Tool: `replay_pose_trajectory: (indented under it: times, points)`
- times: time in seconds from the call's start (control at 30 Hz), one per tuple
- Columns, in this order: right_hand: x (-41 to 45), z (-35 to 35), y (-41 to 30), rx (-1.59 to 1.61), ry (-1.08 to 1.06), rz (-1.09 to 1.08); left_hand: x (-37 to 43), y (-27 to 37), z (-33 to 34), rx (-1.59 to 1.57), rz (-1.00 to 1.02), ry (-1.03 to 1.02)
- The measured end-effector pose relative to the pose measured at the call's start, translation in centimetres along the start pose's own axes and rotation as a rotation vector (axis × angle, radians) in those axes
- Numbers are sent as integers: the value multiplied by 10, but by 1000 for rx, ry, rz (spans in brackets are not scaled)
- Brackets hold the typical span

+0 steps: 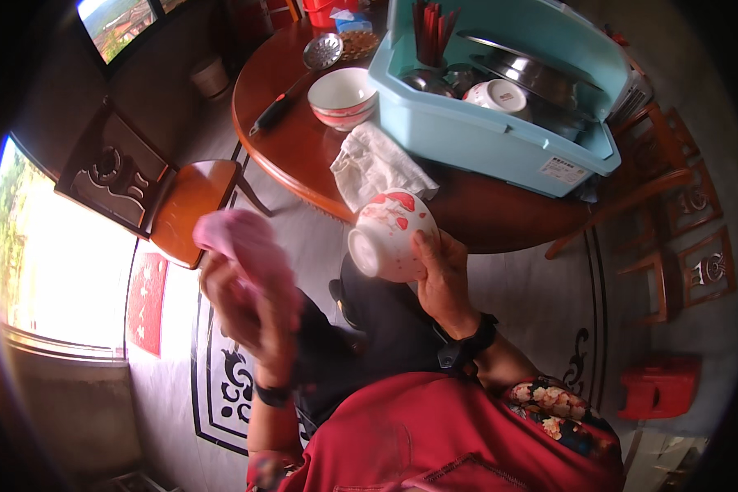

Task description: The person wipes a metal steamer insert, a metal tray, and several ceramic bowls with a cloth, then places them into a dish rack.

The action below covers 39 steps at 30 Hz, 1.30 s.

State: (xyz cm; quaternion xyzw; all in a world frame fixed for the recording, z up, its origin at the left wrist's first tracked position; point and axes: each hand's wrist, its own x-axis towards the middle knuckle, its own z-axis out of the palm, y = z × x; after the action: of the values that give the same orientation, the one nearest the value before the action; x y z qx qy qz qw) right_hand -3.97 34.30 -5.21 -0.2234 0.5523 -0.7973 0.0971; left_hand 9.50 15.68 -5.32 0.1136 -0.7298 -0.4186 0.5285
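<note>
My left hand (246, 307) is raised at the left, shut on a pink cloth (243, 246); both are blurred. In my right hand (443, 270) is a white bowl with red strawberry patterns (393, 227), tilted on its side with its foot facing left, gripped by the rim. Just beyond the bowl, a crumpled white cloth (375, 163) lies on the edge of the round wooden table (283, 154). Behind that cloth stands another white bowl with a pink band (342, 101), upright beside a light blue plastic box (467, 132).
The open box holds an upturned bowl (498, 96), metal pans (529, 67) and red chopsticks (430, 37). A skimmer with a black handle (277, 111) lies on the table's left. A wooden chair (190, 197) stands at the left, a red stool (661, 387) at the right.
</note>
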Motion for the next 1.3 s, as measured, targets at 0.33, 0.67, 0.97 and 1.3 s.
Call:
replay_pose_trajectory:
  times: [0.33,0.67,0.97,1.3]
  points:
    - [-8,32,-4,-66,-332,-50,-16,49,64,264,162,-121]
    - [-15,12,4,256,-295,117,20,6,46,-241,-246,-343]
    - [1,31,-23,776,-149,524,-72,7,78,-57,396,0]
    - [-6,1,-7,212,-242,79,-20,41,58,143,409,-101]
